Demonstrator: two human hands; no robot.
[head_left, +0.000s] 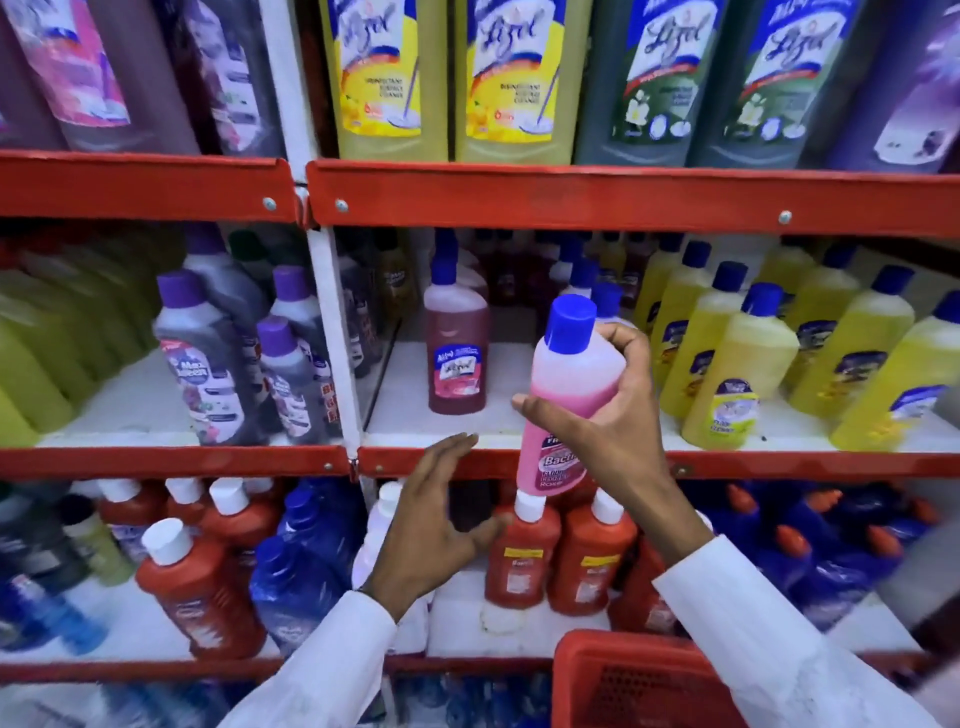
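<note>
My right hand (618, 431) grips a pink floor-cleaner bottle (566, 395) with a blue cap, holding it tilted in front of the middle shelf (457, 415). Thumb and fingers wrap round the bottle's middle. My left hand (431, 525) is spread with relaxed fingers just below and left of the bottle, in front of the shelf's red edge, holding nothing. Both sleeves are white. A dark red bottle (457, 353) with a blue cap stands alone on the shelf behind.
Yellow bottles (737, 364) fill the shelf's right side, grey purple-capped bottles (208, 358) the left bay. Red white-capped bottles (524, 556) and blue bottles (831, 545) stand below. Large bottles (389, 78) line the top shelf. A red basket (639, 680) sits at bottom right.
</note>
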